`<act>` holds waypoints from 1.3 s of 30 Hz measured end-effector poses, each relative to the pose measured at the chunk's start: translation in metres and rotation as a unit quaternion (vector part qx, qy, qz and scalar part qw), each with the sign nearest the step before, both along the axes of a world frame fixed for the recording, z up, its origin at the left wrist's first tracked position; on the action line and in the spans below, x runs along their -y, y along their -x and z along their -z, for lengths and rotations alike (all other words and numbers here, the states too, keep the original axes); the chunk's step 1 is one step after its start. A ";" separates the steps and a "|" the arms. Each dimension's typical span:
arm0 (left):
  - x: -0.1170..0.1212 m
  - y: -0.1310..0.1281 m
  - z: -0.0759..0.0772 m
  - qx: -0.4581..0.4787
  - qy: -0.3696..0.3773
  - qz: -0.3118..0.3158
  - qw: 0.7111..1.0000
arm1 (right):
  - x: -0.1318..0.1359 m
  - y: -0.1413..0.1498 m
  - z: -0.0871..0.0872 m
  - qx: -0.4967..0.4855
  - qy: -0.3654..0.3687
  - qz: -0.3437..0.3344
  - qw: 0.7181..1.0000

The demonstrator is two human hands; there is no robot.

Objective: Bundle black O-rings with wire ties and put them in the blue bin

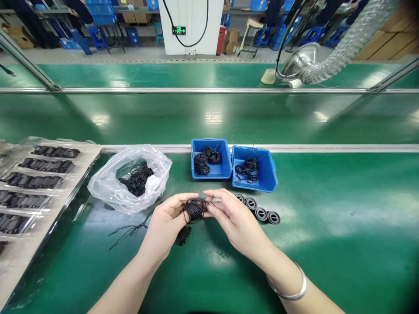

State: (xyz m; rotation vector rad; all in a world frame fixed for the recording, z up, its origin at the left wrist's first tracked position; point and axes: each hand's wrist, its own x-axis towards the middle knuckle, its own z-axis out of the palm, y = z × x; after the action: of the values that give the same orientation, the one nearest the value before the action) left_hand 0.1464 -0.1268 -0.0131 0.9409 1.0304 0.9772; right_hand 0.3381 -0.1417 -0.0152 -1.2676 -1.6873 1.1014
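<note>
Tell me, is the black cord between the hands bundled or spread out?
Bundled: the black cord shows many curved strands packed side by side, gathered at the left hand's thumb.

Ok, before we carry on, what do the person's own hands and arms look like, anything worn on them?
The left hand and right hand are ungloved, and no sleeves show. A rounded, silver-coloured bangle circles the right forearm; nothing worn is visible on the left forearm.

The only view looked forward and down from the person's head, close above the flat, glossy green worktop [327, 253], reaching a white rectangular pillar [196, 19].
</note>
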 end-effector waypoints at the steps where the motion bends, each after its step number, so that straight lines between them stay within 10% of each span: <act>1: 0.000 0.000 0.000 0.011 0.008 -0.002 1.000 | 0.000 -0.001 0.001 -0.008 0.009 0.013 1.000; 7: -0.001 -0.003 0.006 0.005 0.024 0.016 1.000 | -0.002 0.001 0.001 -0.095 0.060 0.049 0.992; 15: 0.004 0.000 0.011 -0.032 -0.042 0.072 0.996 | 0.003 0.000 0.002 -0.020 -0.077 0.051 0.996; 39: 0.007 -0.003 0.006 0.003 0.030 0.052 0.998 | 0.007 0.004 0.005 -0.046 -0.187 0.056 0.980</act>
State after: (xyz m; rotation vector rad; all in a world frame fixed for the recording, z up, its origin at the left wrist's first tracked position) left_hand 0.1494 -0.1339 -0.0187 0.9312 0.9911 0.8576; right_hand 0.3336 -0.1483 -0.0200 -1.0408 -1.6384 0.7220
